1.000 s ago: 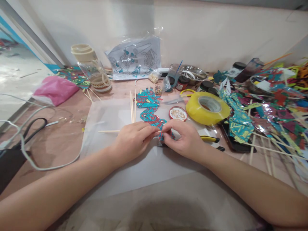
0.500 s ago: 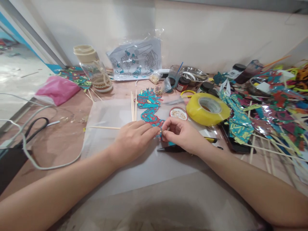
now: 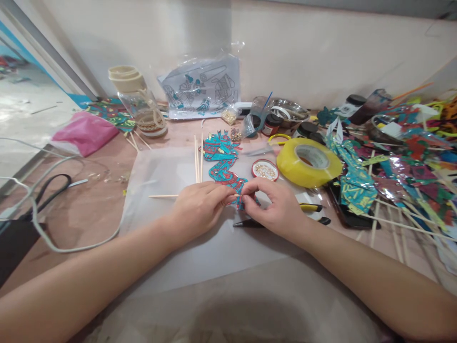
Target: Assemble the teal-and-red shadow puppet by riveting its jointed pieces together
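My left hand (image 3: 202,202) is closed around a thin wooden stick (image 3: 162,196). The stick's tail sticks out to the left and its tip shows past my fingers. My right hand (image 3: 273,202) pinches at that tip, thumb and forefinger together; any small piece between them is too tiny to make out. Under and behind both hands lies a jointed teal and red cut-out figure (image 3: 223,169), patterned and partly covered by my fingers. Pliers (image 3: 246,223) with a dark tip and yellow-black handles lie beneath my right hand.
Several loose sticks (image 3: 199,159) lie left of the figure. A red-rimmed lid of small fasteners (image 3: 264,170) and a yellow tape roll (image 3: 309,162) are at the right. A clear bottle (image 3: 137,102) stands at the back left. Painted pieces and sticks (image 3: 407,186) crowd the right side.
The wooden stick has slid right and slightly nearer to me with my left hand. My fingers have shifted at its tip, and more of the pliers' handles shows.
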A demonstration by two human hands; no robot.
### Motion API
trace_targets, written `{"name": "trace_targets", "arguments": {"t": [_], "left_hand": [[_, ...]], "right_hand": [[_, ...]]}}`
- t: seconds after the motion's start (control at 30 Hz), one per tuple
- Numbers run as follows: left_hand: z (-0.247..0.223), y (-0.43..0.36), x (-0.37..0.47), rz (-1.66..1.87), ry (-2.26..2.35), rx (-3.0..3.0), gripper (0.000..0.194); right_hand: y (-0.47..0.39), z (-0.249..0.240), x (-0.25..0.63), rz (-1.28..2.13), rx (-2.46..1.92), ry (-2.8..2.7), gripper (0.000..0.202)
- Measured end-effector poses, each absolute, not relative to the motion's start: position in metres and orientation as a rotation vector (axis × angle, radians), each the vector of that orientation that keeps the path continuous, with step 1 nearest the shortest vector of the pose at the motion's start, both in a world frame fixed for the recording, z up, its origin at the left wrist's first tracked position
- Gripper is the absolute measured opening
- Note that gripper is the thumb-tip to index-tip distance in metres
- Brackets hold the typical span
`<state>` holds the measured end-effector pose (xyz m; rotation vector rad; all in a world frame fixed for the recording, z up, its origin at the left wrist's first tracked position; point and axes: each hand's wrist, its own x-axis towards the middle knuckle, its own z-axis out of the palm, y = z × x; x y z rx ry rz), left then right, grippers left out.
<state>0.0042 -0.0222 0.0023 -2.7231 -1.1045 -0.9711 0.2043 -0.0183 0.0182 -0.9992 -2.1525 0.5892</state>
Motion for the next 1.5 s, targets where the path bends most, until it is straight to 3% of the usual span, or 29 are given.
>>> {"name": "trace_targets", "arguments": {"t": [0.33,0.7,0.8,1.03,1.13,1.27,1.5], "left_hand": [[0.0006,-0.0217,0.0066,-1.009,-1.033,-2.693,0.022],[0.0013,-0.0258,-0.0009,-0.791,-0.930,-2.634,0.011],[0.0017,-0.0243,0.0005,-0.792,-0.961,-2.604,0.011],[-0.0002,-0.0217,0.0042,-0.911,-0.990,-2.676,0.017],[-0.0003,-0.0220,0.0041,-0.983,-0.964,-2.702,0.017],[-0.0005,-0.0226,0.0047,-1.028,-0.962,-2.683,0.013],[0.0023,-0.0263,0.0015,-0.868,-0.856,-2.644,0.015]], "right_hand": [[-0.0185,0.0194,0.2037,0.688,-1.063,-2.136,0.006],[-0.0140,0.0131,0.2002,1.479,-1.171,-1.730,0.007],[-0.0153,0.0138,0.1997,1.385,-1.198,-1.779,0.005],[-0.0198,0.0165,0.2034,0.484,-0.981,-2.264,0.007],[-0.0183,0.0155,0.2060,0.249,-0.826,-2.379,0.009],[-0.0177,0.0158,0.2055,0.324,-0.845,-2.352,0.008],[-0.0212,0.0191,0.2007,0.919,-1.140,-2.108,0.007]]}}
